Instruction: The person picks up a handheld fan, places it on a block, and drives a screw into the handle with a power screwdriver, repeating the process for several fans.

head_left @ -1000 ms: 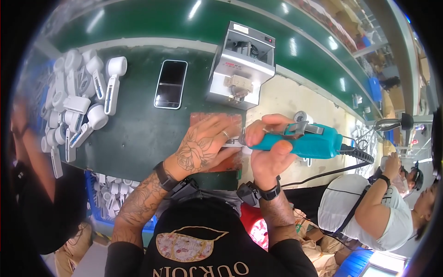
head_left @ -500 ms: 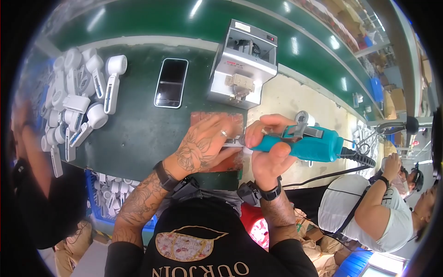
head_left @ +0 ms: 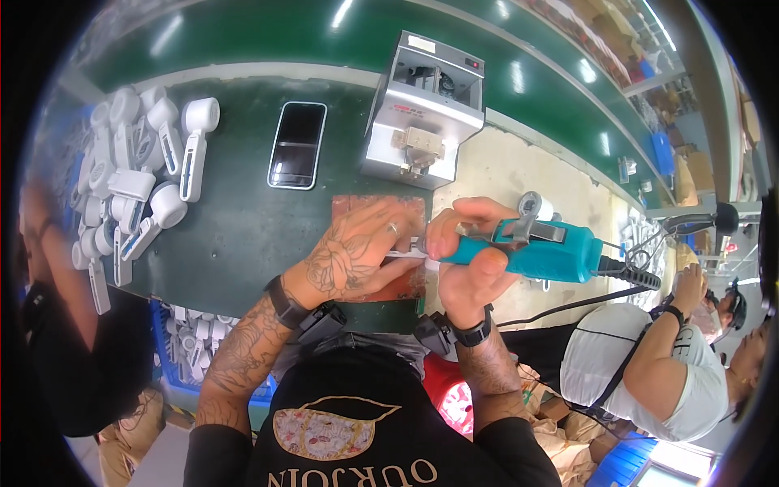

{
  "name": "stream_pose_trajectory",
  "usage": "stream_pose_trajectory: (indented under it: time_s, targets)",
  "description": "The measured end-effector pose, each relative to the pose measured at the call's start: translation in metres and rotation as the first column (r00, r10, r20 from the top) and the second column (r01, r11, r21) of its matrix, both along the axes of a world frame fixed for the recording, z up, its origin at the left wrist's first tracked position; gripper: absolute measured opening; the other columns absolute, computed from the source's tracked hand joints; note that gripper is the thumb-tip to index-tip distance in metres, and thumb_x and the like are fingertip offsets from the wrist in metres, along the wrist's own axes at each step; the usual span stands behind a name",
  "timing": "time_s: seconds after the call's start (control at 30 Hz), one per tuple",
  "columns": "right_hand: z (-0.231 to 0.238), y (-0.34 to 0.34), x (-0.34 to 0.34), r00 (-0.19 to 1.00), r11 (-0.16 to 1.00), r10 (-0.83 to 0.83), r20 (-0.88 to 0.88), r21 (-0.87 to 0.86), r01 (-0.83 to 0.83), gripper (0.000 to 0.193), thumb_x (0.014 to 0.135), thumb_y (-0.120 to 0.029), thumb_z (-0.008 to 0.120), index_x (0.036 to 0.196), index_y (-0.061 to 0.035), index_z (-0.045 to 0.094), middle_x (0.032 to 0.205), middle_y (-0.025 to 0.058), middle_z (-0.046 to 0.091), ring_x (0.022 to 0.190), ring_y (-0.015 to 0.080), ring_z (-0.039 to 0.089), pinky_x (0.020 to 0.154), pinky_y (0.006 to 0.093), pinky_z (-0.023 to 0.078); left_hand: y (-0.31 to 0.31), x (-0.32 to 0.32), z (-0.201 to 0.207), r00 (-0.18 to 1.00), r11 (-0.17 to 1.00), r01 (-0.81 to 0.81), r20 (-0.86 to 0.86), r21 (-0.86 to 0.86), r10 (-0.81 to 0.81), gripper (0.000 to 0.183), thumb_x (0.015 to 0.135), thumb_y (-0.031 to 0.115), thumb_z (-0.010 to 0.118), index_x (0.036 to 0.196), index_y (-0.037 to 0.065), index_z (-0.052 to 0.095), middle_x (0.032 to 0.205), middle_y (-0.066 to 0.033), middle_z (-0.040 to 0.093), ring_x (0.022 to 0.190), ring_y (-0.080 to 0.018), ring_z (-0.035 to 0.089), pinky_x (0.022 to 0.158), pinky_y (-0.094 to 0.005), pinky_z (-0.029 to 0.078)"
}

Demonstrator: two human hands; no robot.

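My right hand is wrapped round a teal electric screwdriver lying sideways, its tip end toward my left hand and a black cable at its back. With closed fingers my left hand steadies a small white plastic part on a reddish-brown mat. The screwdriver's tip meets this part; fingers hide most of it, so its whole shape does not show.
Several white handheld fans are heaped at the left, beside a phone. A grey metal machine stands behind the mat. A blue crate holds more white parts below the table edge. Other people sit at both sides.
Both hands and the screwdriver stay nearly in place, with a slight shift left that the whole scene shares. The white part remains held on the mat.
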State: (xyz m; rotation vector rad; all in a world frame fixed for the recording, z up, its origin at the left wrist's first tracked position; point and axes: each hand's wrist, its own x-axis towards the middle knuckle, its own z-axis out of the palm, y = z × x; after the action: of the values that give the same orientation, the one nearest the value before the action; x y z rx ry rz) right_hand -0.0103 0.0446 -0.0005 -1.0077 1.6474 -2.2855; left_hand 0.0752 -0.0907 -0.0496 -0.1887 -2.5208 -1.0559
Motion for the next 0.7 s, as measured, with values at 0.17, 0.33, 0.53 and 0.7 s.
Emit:
stream_pose_trajectory:
  time_s: [0.17,0.33,0.53,0.7]
  targets:
    - [0.0006,0.0004,0.0001,1.000,1.000,0.006,0.005,-0.009,-0.006,0.075,0.088,-0.066,0.061,0.114,0.0045,0.051,0.065,0.0066,0.052,0.056,0.0179,0.053,0.053,0.0328,0.045,-0.0022,0.0013,-0.0012,0.994,0.999,0.041,0.098,-0.023,-0.039,0.055,0.083,0.029,0.073,0.127,0.001,0.058,0.128,-0.0181,0.060,0.122,-0.0384,0.055,0.106,-0.0461,0.043]
    - [0.0011,0.0001,0.0005,0.999,0.999,0.032,0.012,-0.021,-0.031,0.075,0.088,-0.064,0.063,0.115,0.0053,0.051,0.066,0.0073,0.053,0.056,0.0183,0.053,0.053,0.0332,0.046,-0.0026,0.0030,0.0006,0.982,0.996,0.035,0.189,-0.081,-0.019,0.059,0.086,0.033,0.071,0.132,0.000,0.055,0.136,-0.0193,0.056,0.128,-0.0379,0.052,0.109,-0.0468,0.040]
    - [0.0000,0.0021,0.0004,1.000,1.000,0.023,0.013,-0.016,-0.023,0.075,0.089,-0.063,0.063,0.115,0.0056,0.051,0.067,0.0078,0.054,0.057,0.0184,0.054,0.054,0.0330,0.046,-0.0053,0.0002,-0.0028,0.973,0.997,0.061,0.225,-0.054,-0.048,0.060,0.087,0.034,0.069,0.134,0.000,0.054,0.140,-0.0197,0.054,0.130,-0.0386,0.050,0.109,-0.0472,0.040]
    - [-0.0036,0.0044,-0.0018,0.998,0.998,0.052,0.022,-0.021,-0.051,0.075,0.089,-0.063,0.063,0.115,0.0059,0.051,0.067,0.0085,0.055,0.057,0.0185,0.055,0.054,0.0329,0.047,-0.0045,0.0025,0.0032,0.978,0.995,0.049,0.205,-0.082,-0.031,0.060,0.087,0.033,0.070,0.135,0.001,0.054,0.140,-0.0203,0.053,0.130,-0.0398,0.050,0.109,-0.0479,0.040]
